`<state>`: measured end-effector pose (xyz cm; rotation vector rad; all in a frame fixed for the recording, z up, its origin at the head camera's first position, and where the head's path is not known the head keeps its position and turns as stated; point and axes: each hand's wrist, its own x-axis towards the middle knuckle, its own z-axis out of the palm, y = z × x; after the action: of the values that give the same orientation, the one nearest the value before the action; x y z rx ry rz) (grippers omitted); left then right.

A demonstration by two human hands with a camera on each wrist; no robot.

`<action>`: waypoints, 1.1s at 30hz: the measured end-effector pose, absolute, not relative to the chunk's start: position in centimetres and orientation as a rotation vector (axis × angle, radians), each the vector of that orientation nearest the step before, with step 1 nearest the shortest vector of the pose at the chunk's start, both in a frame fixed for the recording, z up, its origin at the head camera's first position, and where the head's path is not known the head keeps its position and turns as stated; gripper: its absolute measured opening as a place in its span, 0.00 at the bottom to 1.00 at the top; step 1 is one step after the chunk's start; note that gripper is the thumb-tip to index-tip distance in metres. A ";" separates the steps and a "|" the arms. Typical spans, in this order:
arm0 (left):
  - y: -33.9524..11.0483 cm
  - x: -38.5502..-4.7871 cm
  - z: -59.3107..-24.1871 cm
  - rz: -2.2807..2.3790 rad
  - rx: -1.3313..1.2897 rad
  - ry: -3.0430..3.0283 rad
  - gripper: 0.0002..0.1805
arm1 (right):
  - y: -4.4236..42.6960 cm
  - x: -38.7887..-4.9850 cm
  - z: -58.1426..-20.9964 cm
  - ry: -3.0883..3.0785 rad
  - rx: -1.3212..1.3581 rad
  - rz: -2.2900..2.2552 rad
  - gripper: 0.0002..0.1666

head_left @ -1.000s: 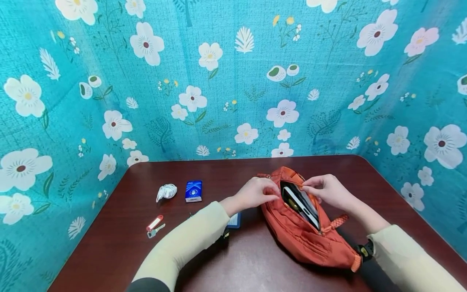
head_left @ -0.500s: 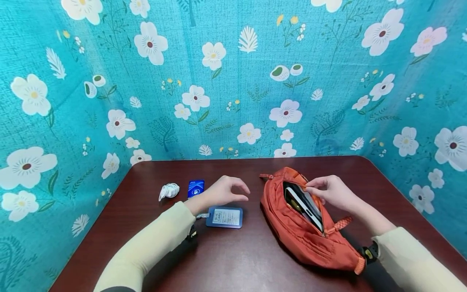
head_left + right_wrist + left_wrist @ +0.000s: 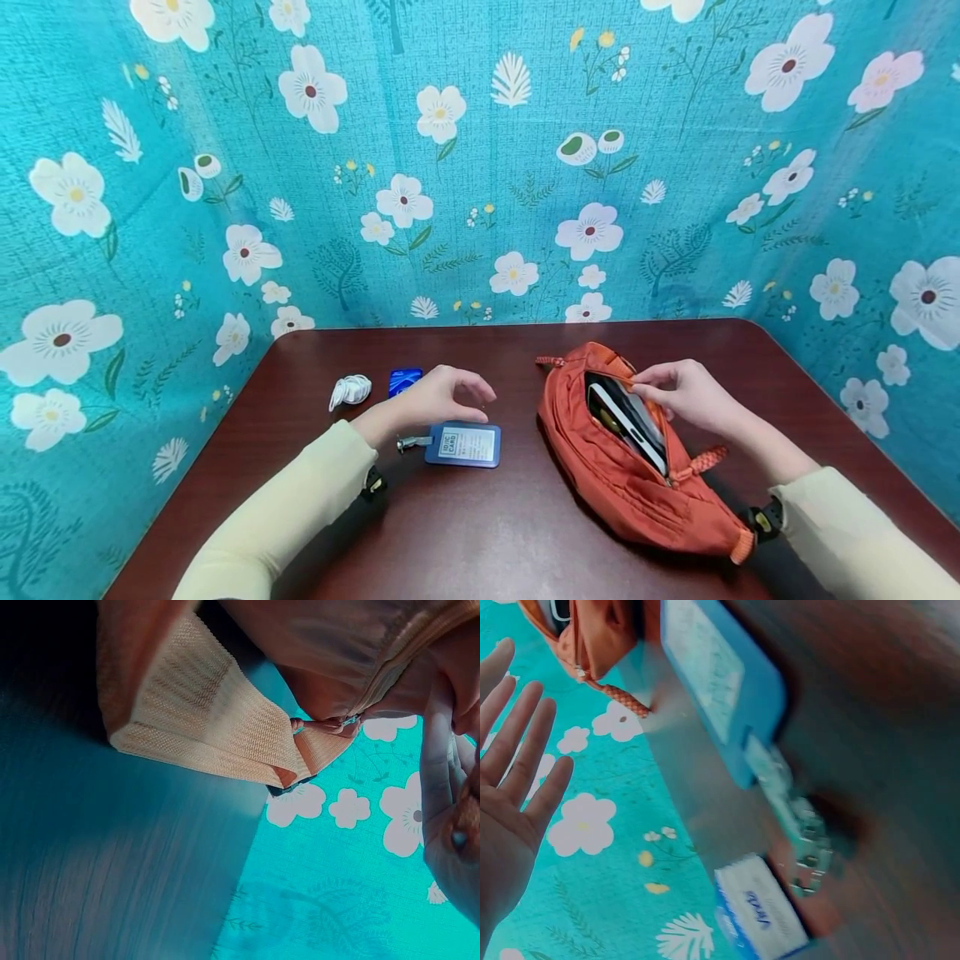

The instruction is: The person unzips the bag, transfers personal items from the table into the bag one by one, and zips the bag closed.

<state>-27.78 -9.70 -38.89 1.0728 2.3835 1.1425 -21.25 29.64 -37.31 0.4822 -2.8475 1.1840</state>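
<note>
My left hand [image 3: 435,398] hovers over the far edge of a blue ID card holder [image 3: 491,457] with a metal clip, fingers loosely bent and nothing between them. In the left wrist view the fingers of my left hand [image 3: 517,795] are spread, apart from the card holder [image 3: 761,690]. My right hand [image 3: 693,398] pinches the edge of the unzipped opening of an orange waist bag [image 3: 600,479]. Inside the bag show a white-edged, dark flat item [image 3: 633,423] and other dark things. In the right wrist view, my right hand [image 3: 442,787] is partly hidden by the bag [image 3: 330,645].
A blue tissue pack [image 3: 405,381], partly behind my left hand, and a coiled white cable [image 3: 350,392] lie at the back left of the dark red table [image 3: 480,533]. Flowered turquoise cloth [image 3: 480,167] stands behind and at both sides. A ribbed strap [image 3: 195,705] hangs by the bag.
My left hand has left the bag's opening and moved left to above the card holder, uncovering it. The left arm now covers the keys with the red tag. My right hand keeps its hold.
</note>
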 end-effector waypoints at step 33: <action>-12.5 -28.1 -43.3 0.742 1.155 2.446 0.30 | 29.6 -21.3 -37.5 -2.841 0.486 1.186 0.10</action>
<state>-28.06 -12.52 -43.30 1.1553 2.4465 0.7420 -21.26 29.59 -37.55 0.4860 -2.8405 1.1860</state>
